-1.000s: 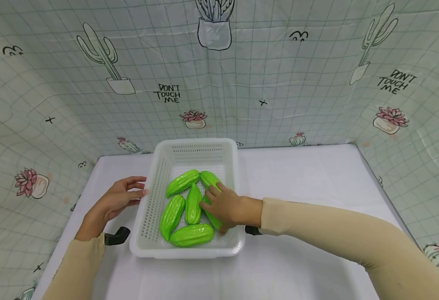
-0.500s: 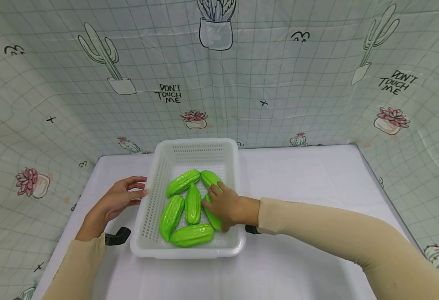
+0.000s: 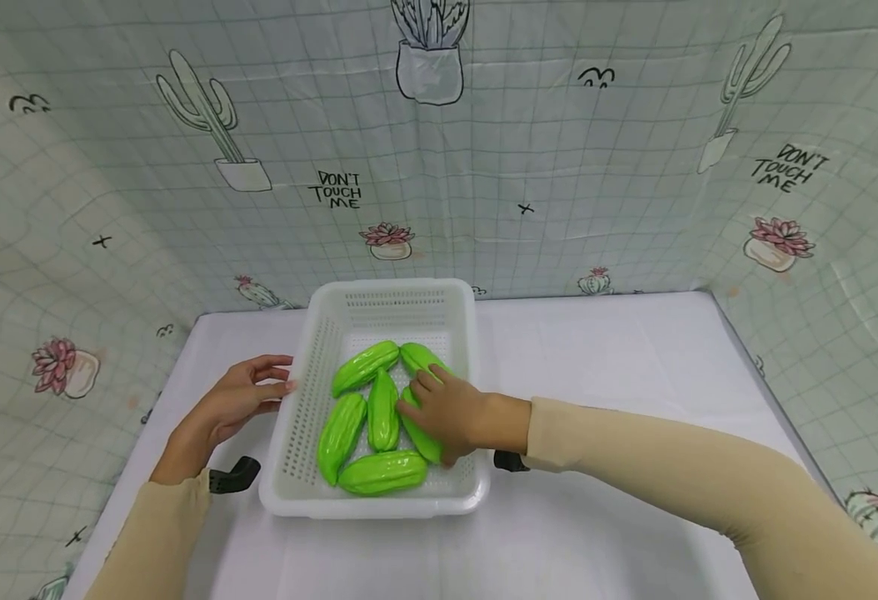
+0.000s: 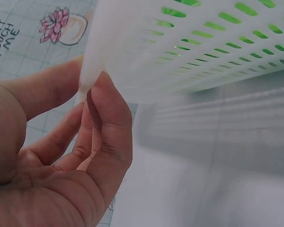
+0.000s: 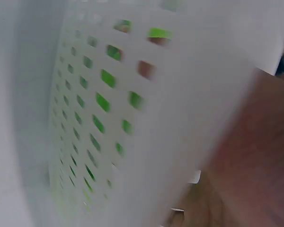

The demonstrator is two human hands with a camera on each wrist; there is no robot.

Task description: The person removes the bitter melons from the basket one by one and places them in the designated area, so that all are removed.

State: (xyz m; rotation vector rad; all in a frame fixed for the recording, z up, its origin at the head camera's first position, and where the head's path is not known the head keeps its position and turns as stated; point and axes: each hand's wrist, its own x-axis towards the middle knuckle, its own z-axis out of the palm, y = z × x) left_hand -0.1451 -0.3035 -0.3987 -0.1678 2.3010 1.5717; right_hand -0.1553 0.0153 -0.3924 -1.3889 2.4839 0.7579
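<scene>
A white perforated plastic basket (image 3: pixel 373 507) stands on the table with several glossy green ridged gourds inside. Its left rim is pinched by my left hand (image 3: pixel 242 392), with thumb and fingers on either side of the edge in the left wrist view. My right hand (image 3: pixel 450 412) reaches over the right wall and holds the rightmost gourd (image 3: pixel 421 440), partly covering it. Its fingers cross the top toward the middle gourd (image 3: pixel 383 417). Around these lie an upper-left gourd (image 3: pixel 366 367), a left gourd (image 3: pixel 341 437), a front gourd (image 3: pixel 383 473) and a back-right gourd (image 3: pixel 418 357).
White cloth covers the table (image 3: pixel 596 350), which extends to both sides of the basket. A grid-patterned curtain (image 3: pixel 469 167) with cactus drawings encloses the back and sides. Dark wrist mounts, such as the left mount (image 3: pixel 235 475), stick out near the basket walls.
My right fingers shift slightly left over the rightmost gourd, and the middle and left gourds edge a little left. My left hand stays at the rim.
</scene>
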